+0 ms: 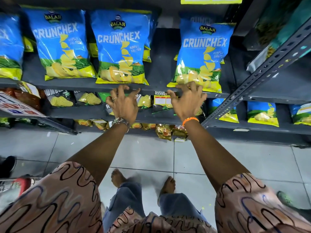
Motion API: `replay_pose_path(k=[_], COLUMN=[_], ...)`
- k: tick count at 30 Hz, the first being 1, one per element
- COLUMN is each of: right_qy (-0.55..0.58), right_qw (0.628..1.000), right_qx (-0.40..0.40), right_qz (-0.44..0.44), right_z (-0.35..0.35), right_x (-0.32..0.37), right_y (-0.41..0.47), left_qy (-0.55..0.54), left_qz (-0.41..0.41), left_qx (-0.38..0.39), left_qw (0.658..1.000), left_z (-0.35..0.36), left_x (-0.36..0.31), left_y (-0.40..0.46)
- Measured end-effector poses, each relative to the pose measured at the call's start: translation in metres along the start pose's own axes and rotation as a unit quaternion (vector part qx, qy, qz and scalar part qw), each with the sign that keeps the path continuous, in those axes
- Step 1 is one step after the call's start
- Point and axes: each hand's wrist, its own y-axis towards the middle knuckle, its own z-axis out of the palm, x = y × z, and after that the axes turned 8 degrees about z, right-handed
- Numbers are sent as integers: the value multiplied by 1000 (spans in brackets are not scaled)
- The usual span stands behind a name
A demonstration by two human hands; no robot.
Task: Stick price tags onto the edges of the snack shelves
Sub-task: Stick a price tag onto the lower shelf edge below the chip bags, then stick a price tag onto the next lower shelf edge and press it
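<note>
A yellow price tag [162, 100] headed "SUPER MARKET", with red-bordered white fields, hangs from the front edge of the dark grey shelf [70, 85] that carries blue Crunchex chip bags [121, 47]. My right hand [186, 100] touches the tag's right side, fingers spread and resting on the shelf edge below a chip bag [202, 54]. My left hand [123, 102] is to the left of the tag, fingers curled apart against the shelf edge, with nothing held in it. A watch sits on my left wrist, an orange band on my right.
Lower shelves hold dark and yellow snack packs [90, 98]. A slotted grey upright [262, 71] separates a second rack at the right with more blue bags [262, 113]. Another yellow tag [211, 0] hangs on the shelf above. Tiled floor [151, 157] lies below; someone's shoe [7, 163] at left.
</note>
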Motion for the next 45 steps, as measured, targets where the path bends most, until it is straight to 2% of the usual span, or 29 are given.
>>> replay_pose_path(k=[3, 8, 12, 17, 20, 23, 26, 29, 32, 36, 37, 39, 40, 43, 45], right_qy=[51, 108, 146, 132, 103, 98, 86, 51, 27, -9, -17, -26, -32, -75, -65], right_qw=[998, 992, 983, 976, 967, 960, 959, 955, 952, 950, 949, 946, 944, 940, 941], right_qx=[-22, -34, -21, 53, 110, 151, 176, 194, 194, 200, 197, 190, 190, 188, 180], right_qz=[6, -53, -109, -165, -204, -216, -205, -219, -233, -239, -246, -261, -267, -276, -279], right_z=[-13, -26, -21, -2, 18, 42, 71, 90, 102, 117, 118, 113, 110, 135, 134], right_x=[8, 68, 144, 261, 327, 380, 423, 455, 490, 521, 527, 526, 526, 544, 543], right_y=[-6, -12, -24, -61, -93, -121, -148, -167, -168, -164, -160, -152, -151, -158, -152], left_qy=[-2, 9, 6, 11, -11, -54, -186, -320, -448, -490, -499, -526, -547, -531, -536], left_qz=[-11, -49, -86, -154, -258, -379, -433, -396, -347, -292, -293, -322, -310, -246, -260], left_qx=[-27, -105, -170, -188, -169, -91, -5, 76, 54, 64, 58, -11, -43, -63, -99], left_qw=[1000, 993, 982, 970, 951, 919, 882, 857, 823, 818, 814, 787, 777, 809, 797], left_z=[-16, -53, -90, -136, -154, -155, -156, -137, -97, -40, -39, -27, -21, -9, -8], left_x=[13, 63, 128, 235, 302, 367, 421, 455, 487, 506, 502, 491, 490, 503, 503], left_y=[-4, -1, 7, 15, 16, 23, 30, 39, 45, 55, 59, 57, 58, 57, 63])
